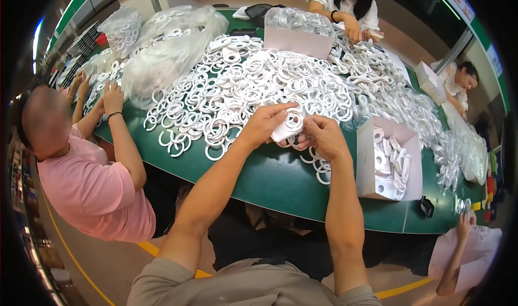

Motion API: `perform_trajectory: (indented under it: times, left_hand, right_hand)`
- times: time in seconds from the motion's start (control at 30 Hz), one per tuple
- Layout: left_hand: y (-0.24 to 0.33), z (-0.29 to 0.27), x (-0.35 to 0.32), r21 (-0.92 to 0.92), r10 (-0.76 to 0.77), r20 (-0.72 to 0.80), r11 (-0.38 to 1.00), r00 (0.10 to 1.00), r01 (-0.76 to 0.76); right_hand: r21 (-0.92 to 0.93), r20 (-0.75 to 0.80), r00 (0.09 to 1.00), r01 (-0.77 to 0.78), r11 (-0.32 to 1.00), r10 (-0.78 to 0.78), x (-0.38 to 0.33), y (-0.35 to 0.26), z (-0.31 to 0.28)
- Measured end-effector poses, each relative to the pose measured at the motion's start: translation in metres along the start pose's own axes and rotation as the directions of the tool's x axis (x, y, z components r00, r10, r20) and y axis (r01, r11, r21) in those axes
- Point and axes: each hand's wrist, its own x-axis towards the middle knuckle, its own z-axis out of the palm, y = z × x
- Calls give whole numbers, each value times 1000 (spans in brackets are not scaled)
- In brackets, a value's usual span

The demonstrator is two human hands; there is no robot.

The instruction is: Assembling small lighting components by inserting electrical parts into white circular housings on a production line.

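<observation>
In front of me, my left hand (263, 123) pinches a flat white plate (283, 131) between its thumb and fingers. Against the plate's round end lies a white ring (294, 120). My right hand (327, 137) is closed, fingers curled and thumb and forefinger pinched at the ring's right edge; its other fingertips are partly hidden. Both hands hover over the near side of a large heap of loose white rings (243, 90) spread on the green table (280, 190).
Right of my hands stands an open white box (367, 179) of white plates. Another box (298, 46) holds clear-bagged pieces behind the heap. Bundled white cables (372, 71) and clear bags (162, 63) flank the rings. A small black object (427, 205) lies near the edge. Several co-workers surround the table.
</observation>
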Motion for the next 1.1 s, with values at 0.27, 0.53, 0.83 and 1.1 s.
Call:
perform_trajectory:
  times: [0.27,0.53,0.83,1.1]
  left_hand:
    - [-3,-5,5,41,34,-62,999,997,-32]
    - [-13,-15,10,314,222,-23,927,975,-204]
    - [-15,-12,4,-102,-11,-90,995,996,2]
    - [0,-11,-1,-10,31,56,999,998,-31]
  right_hand:
    - [-102,-132,991,2,995,-16,7,-1,15]
    - [-240,-214,967,84,967,-137,7,3,20]
    - [-803,20,717,427,416,-696,4,8,37]
    - [-696,-168,878,217,685,-449,-4,-6,32]
